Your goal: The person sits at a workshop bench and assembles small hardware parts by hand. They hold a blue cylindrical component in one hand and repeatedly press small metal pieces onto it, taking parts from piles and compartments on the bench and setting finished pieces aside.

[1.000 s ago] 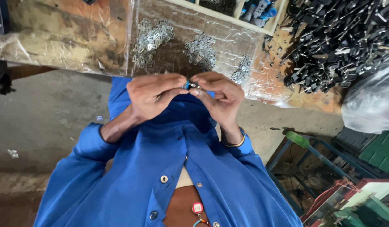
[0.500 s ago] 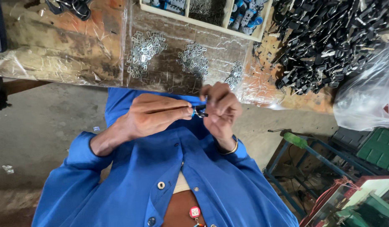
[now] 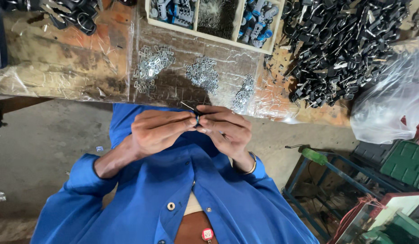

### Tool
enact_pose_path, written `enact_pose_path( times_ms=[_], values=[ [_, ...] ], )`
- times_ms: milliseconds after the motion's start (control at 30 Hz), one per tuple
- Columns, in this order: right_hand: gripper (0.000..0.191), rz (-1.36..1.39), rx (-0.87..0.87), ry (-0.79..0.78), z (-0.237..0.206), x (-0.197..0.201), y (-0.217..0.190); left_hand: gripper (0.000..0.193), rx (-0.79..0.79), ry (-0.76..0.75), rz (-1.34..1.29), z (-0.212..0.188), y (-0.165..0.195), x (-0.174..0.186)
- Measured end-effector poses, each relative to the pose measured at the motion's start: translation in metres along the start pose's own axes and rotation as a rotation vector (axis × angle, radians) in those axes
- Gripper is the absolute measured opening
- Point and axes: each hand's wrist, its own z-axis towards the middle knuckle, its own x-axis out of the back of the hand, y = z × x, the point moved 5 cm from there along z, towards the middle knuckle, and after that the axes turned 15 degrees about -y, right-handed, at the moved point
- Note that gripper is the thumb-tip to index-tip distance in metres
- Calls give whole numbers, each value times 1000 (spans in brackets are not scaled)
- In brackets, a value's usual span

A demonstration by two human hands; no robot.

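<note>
Workbench (image 3: pixel 60 68) under clear plastic sheet carried three heaps of small metal clips (image 3: pixel 150 68), a divided tray (image 3: pixel 209 34) of parts and a big pile of black pieces (image 3: pixel 340 45). Both hands met just in front of the bench edge: left hand (image 3: pixel 157 133) and right hand (image 3: pixel 225 131) each pinched shut on one small dark part (image 3: pixel 196 118), fingertips touching. Clear bag (image 3: pixel 392 99) sat right.
</note>
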Motion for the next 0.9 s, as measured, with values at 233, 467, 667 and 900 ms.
enact_pose_path(
  times_ms=[233,467,667,900],
  values=[
    [16,115,29,-243,17,12,-1,24,-109,-17,-65,3,2,-1],
    [6,451,76,86,2,24,11,24,-132,-79,-58,9,11,9],
    [21,130,-106,-249,5,20,6,26,-108,-108,-52,9,9,12],
    [20,88,-30,-175,8,7,-2,23,-55,-40,-76,-1,0,2]
  ],
)
